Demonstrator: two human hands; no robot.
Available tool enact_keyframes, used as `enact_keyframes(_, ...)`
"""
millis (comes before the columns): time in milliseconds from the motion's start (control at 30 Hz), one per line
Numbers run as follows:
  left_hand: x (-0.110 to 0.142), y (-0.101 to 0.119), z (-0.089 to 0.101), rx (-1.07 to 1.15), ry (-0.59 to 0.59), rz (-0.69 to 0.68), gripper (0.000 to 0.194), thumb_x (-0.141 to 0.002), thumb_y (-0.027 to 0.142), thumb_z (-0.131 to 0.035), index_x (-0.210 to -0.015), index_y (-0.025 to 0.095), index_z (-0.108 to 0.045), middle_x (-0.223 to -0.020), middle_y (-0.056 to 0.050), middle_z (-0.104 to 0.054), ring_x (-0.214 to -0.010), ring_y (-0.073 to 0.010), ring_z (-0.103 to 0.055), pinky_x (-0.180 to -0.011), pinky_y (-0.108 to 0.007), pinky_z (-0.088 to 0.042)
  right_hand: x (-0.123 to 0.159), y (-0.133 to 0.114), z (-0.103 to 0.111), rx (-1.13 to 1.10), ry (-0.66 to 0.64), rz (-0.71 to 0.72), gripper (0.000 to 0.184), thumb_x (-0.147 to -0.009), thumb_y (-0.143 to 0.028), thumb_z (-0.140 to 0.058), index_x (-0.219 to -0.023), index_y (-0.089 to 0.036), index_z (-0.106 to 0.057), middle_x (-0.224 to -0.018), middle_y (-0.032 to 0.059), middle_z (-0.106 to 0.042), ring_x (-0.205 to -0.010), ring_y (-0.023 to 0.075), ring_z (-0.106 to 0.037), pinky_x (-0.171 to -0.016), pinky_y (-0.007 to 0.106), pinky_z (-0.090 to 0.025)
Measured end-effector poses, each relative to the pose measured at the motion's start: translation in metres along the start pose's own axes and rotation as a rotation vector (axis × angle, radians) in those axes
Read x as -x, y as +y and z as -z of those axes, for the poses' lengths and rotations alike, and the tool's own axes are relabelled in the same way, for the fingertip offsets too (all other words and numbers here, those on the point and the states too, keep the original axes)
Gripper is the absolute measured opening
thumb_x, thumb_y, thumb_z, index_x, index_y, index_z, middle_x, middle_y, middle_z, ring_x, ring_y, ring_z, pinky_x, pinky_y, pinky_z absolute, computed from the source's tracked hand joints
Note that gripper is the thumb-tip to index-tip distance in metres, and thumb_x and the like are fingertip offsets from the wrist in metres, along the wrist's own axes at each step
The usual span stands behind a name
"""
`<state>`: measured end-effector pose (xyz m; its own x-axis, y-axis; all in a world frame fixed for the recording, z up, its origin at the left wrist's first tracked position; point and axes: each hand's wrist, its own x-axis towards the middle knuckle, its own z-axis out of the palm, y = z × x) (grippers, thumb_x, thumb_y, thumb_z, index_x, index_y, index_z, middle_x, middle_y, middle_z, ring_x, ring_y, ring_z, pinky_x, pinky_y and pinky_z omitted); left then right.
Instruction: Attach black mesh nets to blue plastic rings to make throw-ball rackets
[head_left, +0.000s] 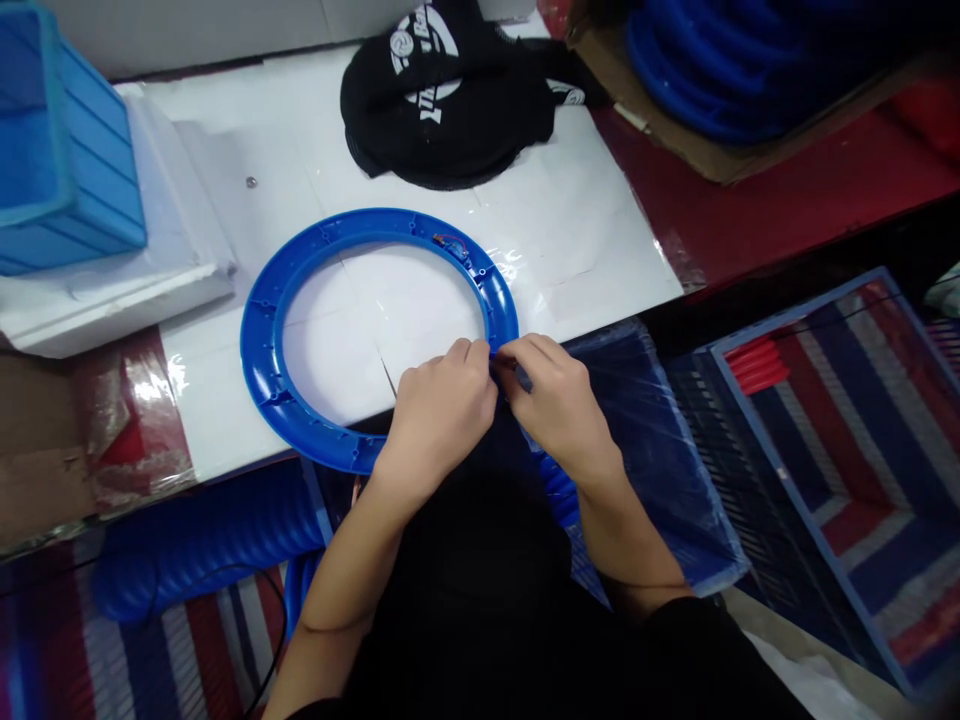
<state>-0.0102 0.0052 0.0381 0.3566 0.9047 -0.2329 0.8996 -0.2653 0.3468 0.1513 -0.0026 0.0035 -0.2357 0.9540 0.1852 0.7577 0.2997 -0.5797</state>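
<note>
A blue plastic ring (259, 345), its ribbed hollow side up, lies on the white-covered table and juts over the front edge. A small part with thin red wire (454, 247) sits in its channel at the far right. My left hand (446, 410) is closed at the ring's near right, covering that stretch of rim. Beside it, my right hand (551, 395) pinches the ring's right edge, thumb and fingers bent together. The fingertips of both hands almost meet; whether a small piece is between them is hidden.
Black fabric covers (457, 110) with white print lie behind the ring. A light blue bin (97, 150) stands on white foam (195, 270) at left. Blue rings (712, 70) fill a carton at upper right. Stacked blue rings (217, 540) and crates (787, 480) are below the table.
</note>
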Motion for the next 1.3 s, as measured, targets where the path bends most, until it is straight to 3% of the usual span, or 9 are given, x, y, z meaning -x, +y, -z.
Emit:
enact_keyframes(167,0.002,-0.002,-0.006,-0.016,-0.022,0.001,0.021,-0.106,0.020,-0.047,-0.113,0.019,-0.067,-0.109,-0.011,-0.076,-0.090,-0.0294,-0.077,-0.074,-0.037,-0.054,0.001,0.003,0.023,-0.154,-0.094,0.004,0.014,-0.099,-0.012,-0.063,-0.100,-0.024,-0.070,-0.096,0.0042,-0.075,-0.087,0.0219,-0.070,-0.082,0.036,-0.056)
enact_keyframes(267,0.007,-0.003,-0.010,-0.043,-0.002,-0.042,0.021,-0.106,0.020,-0.047,-0.112,0.019,-0.067,-0.106,-0.010,-0.076,-0.088,-0.0282,-0.077,-0.068,-0.034,-0.050,-0.011,0.005,0.033,-0.134,-0.060,0.032,0.012,-0.100,-0.014,-0.064,-0.099,-0.024,-0.071,-0.096,0.0037,-0.077,-0.088,0.0219,-0.071,-0.084,0.037,-0.057)
enact_keyframes(500,0.013,-0.005,-0.021,-0.089,0.060,-0.077,0.024,-0.106,0.016,-0.045,-0.113,0.018,-0.068,-0.101,-0.009,-0.075,-0.083,-0.0263,-0.076,-0.062,-0.034,-0.045,-0.038,0.020,0.024,-0.095,-0.171,0.151,0.013,-0.102,-0.015,-0.061,-0.099,-0.024,-0.070,-0.102,0.0054,-0.077,-0.099,0.0239,-0.071,-0.092,0.040,-0.057)
enact_keyframes(667,0.019,-0.017,-0.015,-0.022,0.020,-0.136,0.022,-0.109,0.021,-0.047,-0.115,0.019,-0.068,-0.106,-0.008,-0.077,-0.092,-0.0253,-0.076,-0.071,-0.033,-0.050,-0.021,0.017,0.014,-0.078,-0.114,0.085,0.012,-0.103,-0.014,-0.060,-0.099,-0.023,-0.067,-0.098,0.0067,-0.074,-0.096,0.0238,-0.070,-0.089,0.038,-0.057)
enact_keyframes(767,0.018,-0.010,-0.009,0.010,-0.001,-0.076,0.022,-0.110,0.029,-0.050,-0.120,0.020,-0.067,-0.111,-0.009,-0.077,-0.096,-0.0269,-0.076,-0.071,-0.033,-0.052,-0.003,0.003,0.004,-0.012,-0.027,0.028,0.018,-0.104,-0.012,-0.054,-0.098,-0.023,-0.066,-0.096,0.0088,-0.073,-0.094,0.0255,-0.068,-0.086,0.040,-0.055)
enact_keyframes(867,0.013,0.003,-0.010,-0.003,-0.047,0.002,0.024,-0.110,0.022,-0.045,-0.120,0.018,-0.066,-0.108,-0.011,-0.075,-0.090,-0.0270,-0.077,-0.067,-0.032,-0.052,0.011,-0.008,-0.001,0.007,0.012,-0.031,0.022,-0.104,-0.010,-0.050,-0.099,-0.024,-0.066,-0.095,0.0086,-0.071,-0.091,0.0256,-0.066,-0.083,0.039,-0.054)
enact_keyframes(967,0.014,0.004,-0.013,0.037,-0.085,0.002,0.025,-0.108,0.017,-0.043,-0.118,0.018,-0.066,-0.107,-0.010,-0.075,-0.085,-0.0269,-0.077,-0.068,-0.034,-0.053,0.018,-0.008,0.005,-0.075,-0.023,-0.053,0.019,-0.103,-0.009,-0.055,-0.102,-0.024,-0.067,-0.098,0.0073,-0.073,-0.092,0.0240,-0.068,-0.083,0.037,-0.055)
enact_keyframes(1100,0.024,-0.009,-0.013,0.175,-0.079,-0.077,0.023,-0.108,0.019,-0.048,-0.118,0.021,-0.068,-0.113,-0.008,-0.077,-0.096,-0.0264,-0.077,-0.078,-0.035,-0.055,0.016,-0.001,0.024,-0.192,-0.125,-0.013,0.013,-0.101,-0.013,-0.065,-0.104,-0.025,-0.069,-0.098,0.0039,-0.076,-0.086,0.0207,-0.070,-0.081,0.034,-0.057)
enact_keyframes(1300,0.026,-0.016,-0.014,0.225,-0.058,-0.023,0.016,-0.102,0.018,-0.055,-0.106,0.023,-0.070,-0.105,-0.005,-0.080,-0.091,-0.0236,-0.076,-0.075,-0.031,-0.050,0.002,0.001,0.026,-0.097,-0.081,0.084,0.016,-0.103,-0.014,-0.062,-0.101,-0.026,-0.072,-0.098,0.0047,-0.079,-0.094,0.0238,-0.073,-0.087,0.038,-0.059)
